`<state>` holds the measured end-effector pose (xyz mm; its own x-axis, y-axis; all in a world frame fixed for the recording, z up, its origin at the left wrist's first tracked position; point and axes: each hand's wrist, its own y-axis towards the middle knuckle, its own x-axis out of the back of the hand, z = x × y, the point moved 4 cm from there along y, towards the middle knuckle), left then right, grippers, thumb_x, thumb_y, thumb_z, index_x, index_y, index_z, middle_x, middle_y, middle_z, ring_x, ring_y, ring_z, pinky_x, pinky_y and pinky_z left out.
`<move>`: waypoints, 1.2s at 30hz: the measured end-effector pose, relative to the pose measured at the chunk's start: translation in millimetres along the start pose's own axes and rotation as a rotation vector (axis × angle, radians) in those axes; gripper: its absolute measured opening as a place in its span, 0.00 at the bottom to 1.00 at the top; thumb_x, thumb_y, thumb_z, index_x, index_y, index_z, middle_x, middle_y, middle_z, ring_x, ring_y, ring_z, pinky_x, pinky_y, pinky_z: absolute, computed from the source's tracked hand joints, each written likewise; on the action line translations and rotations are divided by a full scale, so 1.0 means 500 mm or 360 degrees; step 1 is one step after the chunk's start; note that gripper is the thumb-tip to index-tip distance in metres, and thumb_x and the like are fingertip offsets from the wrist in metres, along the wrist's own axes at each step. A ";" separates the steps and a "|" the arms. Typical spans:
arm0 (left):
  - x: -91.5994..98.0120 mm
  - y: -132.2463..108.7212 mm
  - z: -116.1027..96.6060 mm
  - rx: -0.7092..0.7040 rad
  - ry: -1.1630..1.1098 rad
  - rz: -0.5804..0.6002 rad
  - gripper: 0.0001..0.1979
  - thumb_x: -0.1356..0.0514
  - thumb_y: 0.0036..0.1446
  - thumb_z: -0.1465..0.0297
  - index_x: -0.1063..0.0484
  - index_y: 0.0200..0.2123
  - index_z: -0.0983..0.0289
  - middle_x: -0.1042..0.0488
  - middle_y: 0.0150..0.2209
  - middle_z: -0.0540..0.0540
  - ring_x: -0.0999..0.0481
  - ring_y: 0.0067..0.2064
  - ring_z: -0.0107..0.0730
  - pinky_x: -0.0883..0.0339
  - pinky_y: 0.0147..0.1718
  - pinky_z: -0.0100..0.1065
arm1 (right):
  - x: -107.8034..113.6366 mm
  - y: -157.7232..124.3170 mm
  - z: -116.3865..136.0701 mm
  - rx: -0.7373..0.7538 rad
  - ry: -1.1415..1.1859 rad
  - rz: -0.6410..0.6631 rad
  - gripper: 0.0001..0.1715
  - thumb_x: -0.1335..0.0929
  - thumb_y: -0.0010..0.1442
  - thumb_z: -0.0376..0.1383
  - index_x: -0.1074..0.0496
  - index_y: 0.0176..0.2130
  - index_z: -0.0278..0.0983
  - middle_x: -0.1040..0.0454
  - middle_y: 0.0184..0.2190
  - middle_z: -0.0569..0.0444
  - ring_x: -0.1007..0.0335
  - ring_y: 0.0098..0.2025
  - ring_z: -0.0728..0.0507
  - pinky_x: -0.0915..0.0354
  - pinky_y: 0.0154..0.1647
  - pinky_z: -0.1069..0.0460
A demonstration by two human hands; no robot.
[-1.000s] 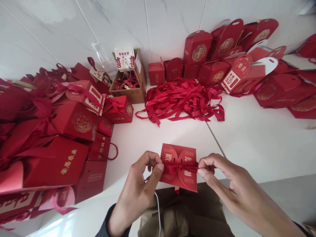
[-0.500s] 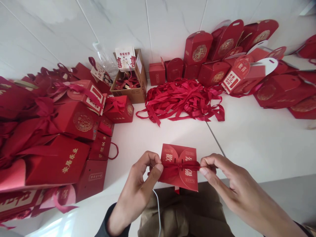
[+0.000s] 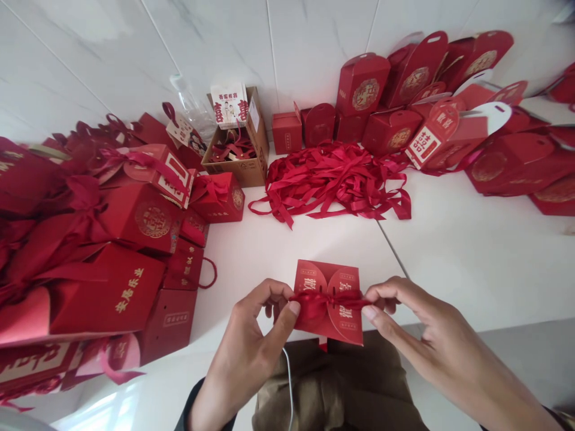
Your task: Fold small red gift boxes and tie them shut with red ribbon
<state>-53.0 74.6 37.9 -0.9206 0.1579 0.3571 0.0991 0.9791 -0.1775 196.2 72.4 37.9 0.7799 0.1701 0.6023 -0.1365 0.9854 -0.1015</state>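
A small red gift box with gold characters lies at the table's near edge, its rounded flaps folded over the top. Across its middle runs a red ribbon, gathered in a knot near the centre. My left hand pinches the ribbon between thumb and forefinger at the box's left side. On the right side, my right hand pinches the ribbon's other end the same way. Between both hands the ribbon is drawn out sideways over the flaps.
Loose red ribbons lie heaped behind the box. Ribbon-tied red boxes are piled at left, beside a cardboard box of small red items. More red boxes stand at the back right. A white cable hangs over my lap.
Both hands still pinch the ribbon, which looks slightly more bunched left of the knot. The whole view has shifted a little; the box has hardly moved.
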 end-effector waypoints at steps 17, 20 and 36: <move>-0.001 0.007 -0.005 0.0059 -0.0102 0.0069 0.10 0.37 0.65 0.62 0.25 0.45 0.60 0.30 0.26 0.47 0.32 0.30 0.29 0.38 0.33 0.32 | 0.003 0.006 0.010 0.0025 0.0042 -0.0018 0.14 0.32 0.69 0.51 0.25 0.40 0.45 0.23 0.37 0.55 0.27 0.35 0.43 0.33 0.25 0.55; 0.000 0.007 -0.009 0.0062 -0.0085 0.0044 0.08 0.38 0.65 0.62 0.26 0.37 0.60 0.28 0.27 0.48 0.32 0.31 0.29 0.37 0.32 0.31 | 0.004 0.006 0.007 0.0019 0.0046 -0.0033 0.14 0.32 0.69 0.51 0.26 0.40 0.45 0.24 0.36 0.55 0.27 0.33 0.43 0.32 0.25 0.54; 0.006 0.005 -0.010 -0.0005 -0.0110 -0.0056 0.09 0.40 0.67 0.62 0.29 0.35 0.60 0.30 0.28 0.48 0.34 0.32 0.29 0.39 0.32 0.31 | 0.002 0.005 0.005 -0.0088 0.0085 -0.0051 0.15 0.32 0.69 0.51 0.25 0.39 0.44 0.26 0.33 0.56 0.34 0.26 0.46 0.37 0.20 0.55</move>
<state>-53.5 77.9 43.1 -0.9475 0.1142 0.2987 0.0672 0.9843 -0.1630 195.1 75.2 40.5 0.8151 0.1372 0.5629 -0.0783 0.9887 -0.1276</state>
